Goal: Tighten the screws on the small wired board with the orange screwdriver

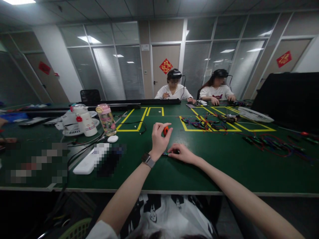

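Observation:
My left hand (159, 141), with a watch on its wrist, is raised over the green tabletop (139, 179). Its thumb and fingers close around the orange and black handle of what looks like a screwdriver (165, 130); most of the tool is hidden by the hand. Just below lies a small green circuit board (165, 153), largely covered by my wrist and fingers. My right hand (183, 153) rests on the table beside it, its curled fingertips pinching the board's right end.
Wired boards (199, 123) lie inside yellow tape outlines, with another wire bundle (274, 144) at right. Leftward are a white power bank (91, 159), a pink-lidded bottle (107, 121), a white bottle (86, 122) and cables. Two people (173, 88) sit across the table.

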The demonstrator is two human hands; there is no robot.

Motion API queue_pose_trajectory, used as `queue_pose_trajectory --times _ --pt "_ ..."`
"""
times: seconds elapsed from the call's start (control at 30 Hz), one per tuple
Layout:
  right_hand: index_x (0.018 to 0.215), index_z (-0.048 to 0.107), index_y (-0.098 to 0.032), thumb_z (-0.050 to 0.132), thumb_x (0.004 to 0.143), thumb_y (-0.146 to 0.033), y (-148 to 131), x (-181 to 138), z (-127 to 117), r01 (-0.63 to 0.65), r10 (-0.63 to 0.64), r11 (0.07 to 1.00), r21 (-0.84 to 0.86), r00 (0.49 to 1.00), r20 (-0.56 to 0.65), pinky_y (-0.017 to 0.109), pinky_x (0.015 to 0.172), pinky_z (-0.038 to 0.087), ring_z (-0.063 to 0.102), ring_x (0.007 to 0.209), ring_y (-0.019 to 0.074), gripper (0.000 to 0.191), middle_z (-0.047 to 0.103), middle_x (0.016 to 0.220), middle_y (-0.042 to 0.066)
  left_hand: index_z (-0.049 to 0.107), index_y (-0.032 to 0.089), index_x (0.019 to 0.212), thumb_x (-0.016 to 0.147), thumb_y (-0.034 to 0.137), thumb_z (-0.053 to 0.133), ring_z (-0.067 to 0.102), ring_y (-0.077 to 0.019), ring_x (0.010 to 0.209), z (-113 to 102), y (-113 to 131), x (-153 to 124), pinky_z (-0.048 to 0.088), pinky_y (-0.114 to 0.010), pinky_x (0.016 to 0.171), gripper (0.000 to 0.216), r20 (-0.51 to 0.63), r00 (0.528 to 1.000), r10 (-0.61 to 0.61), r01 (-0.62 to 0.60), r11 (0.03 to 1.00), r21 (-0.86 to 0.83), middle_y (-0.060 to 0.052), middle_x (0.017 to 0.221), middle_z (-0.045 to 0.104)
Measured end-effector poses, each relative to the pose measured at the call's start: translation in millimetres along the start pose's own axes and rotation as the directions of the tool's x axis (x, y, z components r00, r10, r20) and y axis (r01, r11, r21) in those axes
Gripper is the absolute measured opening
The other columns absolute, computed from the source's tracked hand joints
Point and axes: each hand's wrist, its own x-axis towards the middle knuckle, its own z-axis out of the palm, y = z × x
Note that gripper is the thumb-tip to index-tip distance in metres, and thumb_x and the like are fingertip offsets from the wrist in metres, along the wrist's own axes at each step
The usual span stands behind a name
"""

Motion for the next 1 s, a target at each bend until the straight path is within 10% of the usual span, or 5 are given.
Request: queue_pose_trajectory --times 0.27,1.0 --pt "0.087 0.071 -0.015 0.063 0.08 -0.024 -1.9 -0.5 -1.0 0.024 -0.024 1.0 0.001 1.0 0.004 0.024 0.061 0.043 0.055 0.064 0.0128 0.014 0.061 0.074 0.003 0.057 0.02 0.118 0.095 0.018 0.035 0.055 -0.0174 0.101 -1.0 -4.3 -0.6 0.043 -0.033 0.089 0.032 0.057 0.998 0.013 -0.006 0.992 -0.128 -0.007 0.106 0.061" --pt "0.087 0.071 -0.015 0.064 0.078 -0.022 -6.9 -1.7 -2.2 0.002 -0.001 1.0 0.025 1.0 -0.011 0.025 0.063 0.045 0.057 0.066 0.0137 0.013 0.061 0.075 0.003 0.064 0.02 0.104 0.089 0.024 0.051 0.053 -0.0162 0.087 -0.5 0.0 -0.6 0.045 -0.03 0.08 0.02 -0.026 1.0 -0.001 0.001 1.0 0.006 -0.004 0.09 0.054"
